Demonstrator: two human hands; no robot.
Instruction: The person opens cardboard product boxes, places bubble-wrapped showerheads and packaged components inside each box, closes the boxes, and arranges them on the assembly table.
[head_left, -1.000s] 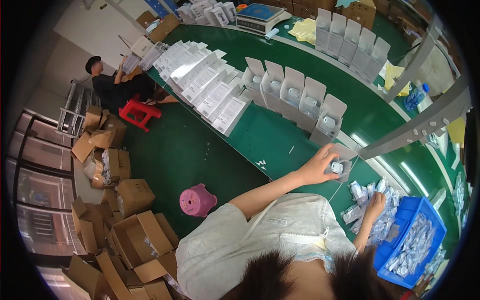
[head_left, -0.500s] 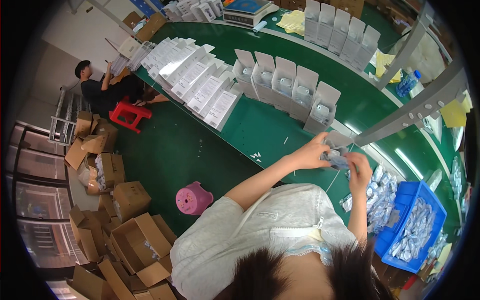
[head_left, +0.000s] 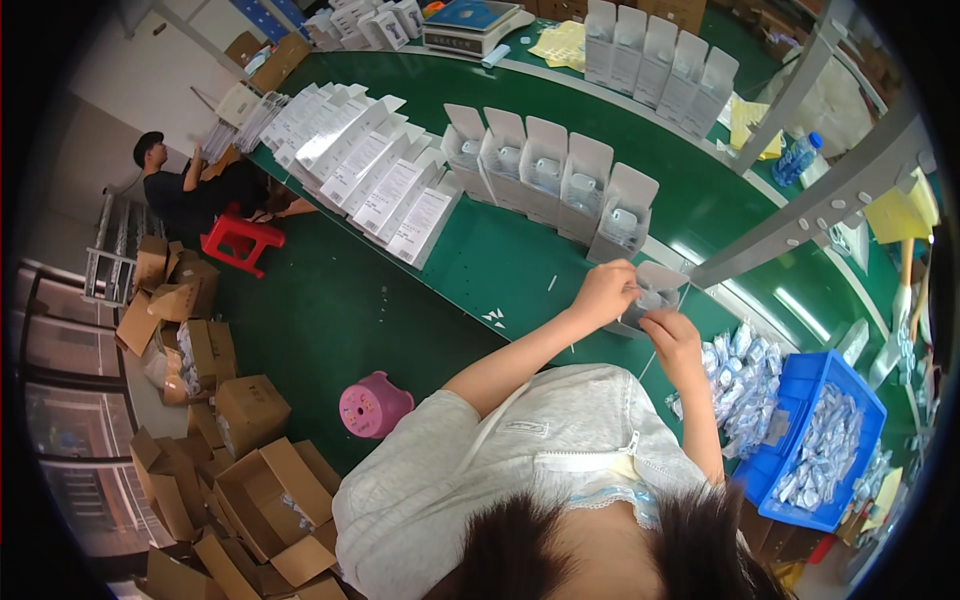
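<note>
A small white carton (head_left: 664, 277) stands on the green table in front of me, its flap raised at the back. Clear plastic shows in its mouth, around a pale piece too blurred to name. My left hand (head_left: 606, 294) is closed at the carton's left upper edge, fingertips pinched there. Against its near right side, my right hand (head_left: 674, 346) has curled fingers pressed together at the mouth; what they pinch is hidden. Just beyond, a row of open white cartons (head_left: 570, 195) stands upright, each with a pale plastic-wrapped piece inside.
Wrapped pieces (head_left: 740, 385) lie heaped at my right, beside a blue bin (head_left: 790, 440) holding more. Stacked white cartons (head_left: 365, 170) fill the table's left. A grey metal post (head_left: 800, 220) rises at right. A pink stool (head_left: 375, 405) and cardboard boxes (head_left: 270, 495) stand on the floor.
My left hand has risen from the carton's side to its upper edge. The right hand has lowered toward the near side, and the plastic sits deeper in the carton. The view has shifted slightly.
</note>
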